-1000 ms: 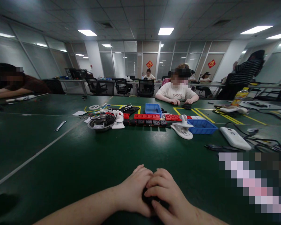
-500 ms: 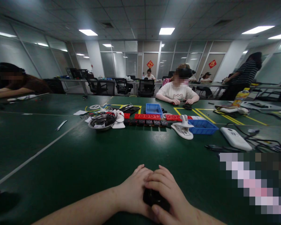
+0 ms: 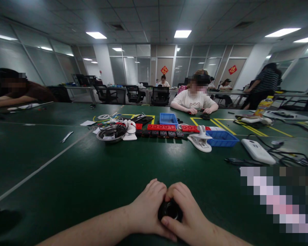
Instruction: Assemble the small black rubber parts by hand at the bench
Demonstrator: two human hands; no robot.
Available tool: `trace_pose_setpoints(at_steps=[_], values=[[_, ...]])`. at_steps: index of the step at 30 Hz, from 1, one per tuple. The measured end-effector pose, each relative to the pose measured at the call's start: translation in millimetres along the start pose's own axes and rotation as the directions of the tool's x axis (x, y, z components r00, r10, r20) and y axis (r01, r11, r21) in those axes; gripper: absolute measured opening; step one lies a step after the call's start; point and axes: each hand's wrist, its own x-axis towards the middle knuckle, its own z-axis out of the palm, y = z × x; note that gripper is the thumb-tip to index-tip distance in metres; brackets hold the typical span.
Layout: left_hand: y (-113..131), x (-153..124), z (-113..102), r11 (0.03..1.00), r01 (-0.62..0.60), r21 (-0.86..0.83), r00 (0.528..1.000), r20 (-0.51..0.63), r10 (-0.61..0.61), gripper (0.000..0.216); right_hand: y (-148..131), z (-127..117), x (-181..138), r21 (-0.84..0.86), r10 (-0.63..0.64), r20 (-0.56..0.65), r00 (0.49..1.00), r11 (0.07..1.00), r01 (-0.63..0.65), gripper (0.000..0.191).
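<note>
A black round object with a shiny ring on its upper face is between my hands, low in the middle of the head view. My left hand wraps around its left side, fingers closed. From the right, my right hand grips it, with the thumb on the near edge of the ring and bent fingers at the far edge. Its lower part is hidden by the hands, and I cannot make out its exact kind.
Across the green table runs a row of red and black power strips. Around it stand a metal bowl, white clamps and blue bins. A white device and cables lie right. A wrench lies left. A co-worker sits opposite.
My right hand has shifted its hold: its fingers have drawn back off the left hand and bent around the black object's top, and the ring now shows. The left hand stays nearly in place.
</note>
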Motion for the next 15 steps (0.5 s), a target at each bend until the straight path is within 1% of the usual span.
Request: trace_pose_setpoints(at_steps=[5, 9, 12, 15], values=[[-4.9, 0.6, 3.3, 1.000, 0.005, 0.012, 1.000, 0.009, -0.005, 0.051, -0.6, -2.2, 1.5, -0.001, -0.025, 0.005, 1.000, 1.000, 0.025, 0.027], [-5.0, 1.2, 0.7, 1.000, -0.005, -0.019, 0.999, 0.043, 0.006, 0.047, -5.8, -5.3, 3.3, 0.035, -0.117, 0.005, 0.993, 0.992, 0.117, 0.014], [-3.1, 1.8, -1.6, 0.999, -0.005, -0.050, 0.996, 0.088, 0.009, 0.046, -11.7, -8.3, 5.4, 0.075, -0.199, 0.036, 0.979, 0.978, 0.196, 0.019], [-1.9, 2.3, -3.0, 1.000, -0.002, -0.028, 0.993, 0.116, 0.005, 0.042, -16.8, -12.1, 7.9, 0.091, -0.272, 0.079, 0.959, 0.960, 0.265, 0.025]])
